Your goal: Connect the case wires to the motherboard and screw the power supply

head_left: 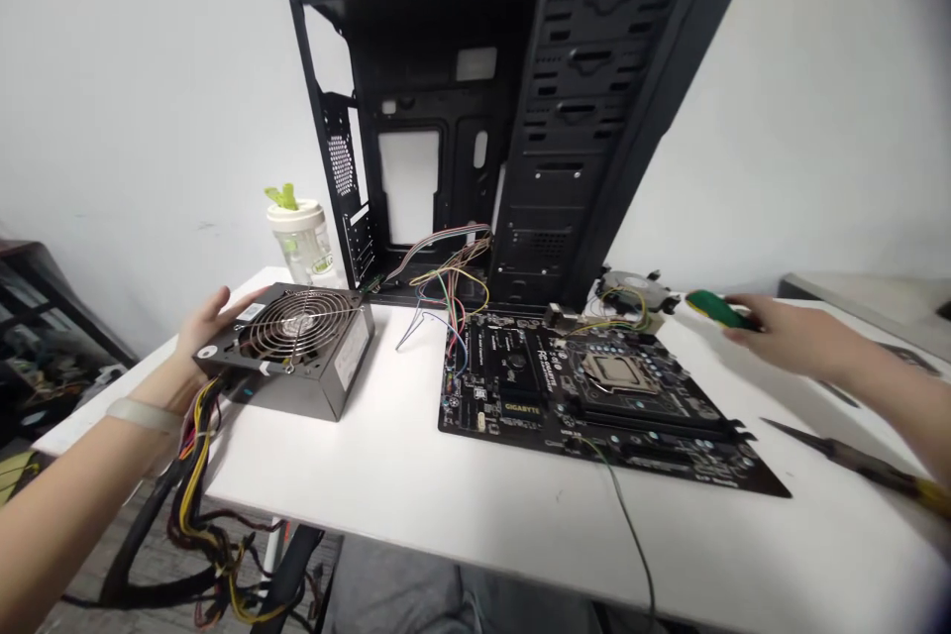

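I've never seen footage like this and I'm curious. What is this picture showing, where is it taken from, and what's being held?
There is no machine here: these are a person's own two bare hands, seen from one camera worn on their head, looking forward and down. The left hand rests against a computer power supply, whose bundled cables hang below the table edge. The right hand grips a green tool handle; the rest of the tool is hidden. On the white table lie a Gigabyte motherboard, a CPU cooler and a long tool with a yellow handle. Behind them stands an open black computer case.
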A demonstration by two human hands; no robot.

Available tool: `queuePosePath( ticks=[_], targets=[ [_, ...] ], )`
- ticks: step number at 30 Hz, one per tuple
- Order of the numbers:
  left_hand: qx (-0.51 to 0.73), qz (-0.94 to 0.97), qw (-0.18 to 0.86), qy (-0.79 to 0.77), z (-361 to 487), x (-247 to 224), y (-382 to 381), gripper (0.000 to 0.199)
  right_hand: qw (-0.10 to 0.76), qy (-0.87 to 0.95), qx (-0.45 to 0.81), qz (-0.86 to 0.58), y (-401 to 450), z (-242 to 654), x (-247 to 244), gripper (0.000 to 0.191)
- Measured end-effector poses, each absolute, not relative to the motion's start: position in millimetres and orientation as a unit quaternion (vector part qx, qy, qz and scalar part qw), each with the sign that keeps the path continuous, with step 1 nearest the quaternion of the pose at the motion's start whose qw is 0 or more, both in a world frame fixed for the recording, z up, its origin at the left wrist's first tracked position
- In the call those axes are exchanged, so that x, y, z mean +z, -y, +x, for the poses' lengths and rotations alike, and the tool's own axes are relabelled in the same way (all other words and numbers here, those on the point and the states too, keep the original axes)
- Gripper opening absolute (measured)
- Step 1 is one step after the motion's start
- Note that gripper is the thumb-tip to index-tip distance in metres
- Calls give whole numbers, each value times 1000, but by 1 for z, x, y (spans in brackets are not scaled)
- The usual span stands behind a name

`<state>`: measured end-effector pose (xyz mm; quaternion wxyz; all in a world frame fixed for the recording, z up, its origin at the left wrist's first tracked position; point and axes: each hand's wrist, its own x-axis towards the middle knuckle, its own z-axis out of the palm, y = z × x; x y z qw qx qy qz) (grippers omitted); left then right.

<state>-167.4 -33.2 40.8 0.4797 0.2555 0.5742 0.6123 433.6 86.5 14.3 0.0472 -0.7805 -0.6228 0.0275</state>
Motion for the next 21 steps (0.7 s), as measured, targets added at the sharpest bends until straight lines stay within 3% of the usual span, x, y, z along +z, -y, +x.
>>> queuePosePath(
  ticks=[6, 13, 21],
  targets=[
    [597, 249, 504, -572, -136, 43, 50, 51, 138, 626, -1, -768, -67, 375, 69, 56],
    [605, 237, 513, -560, -104, 40, 65, 51, 305, 690, -24, -655, -53, 309, 106, 40],
    [644, 199, 521, -525, -70, 40, 65, 40, 390, 775, -103, -486, -31, 249, 147, 29]
  ],
)
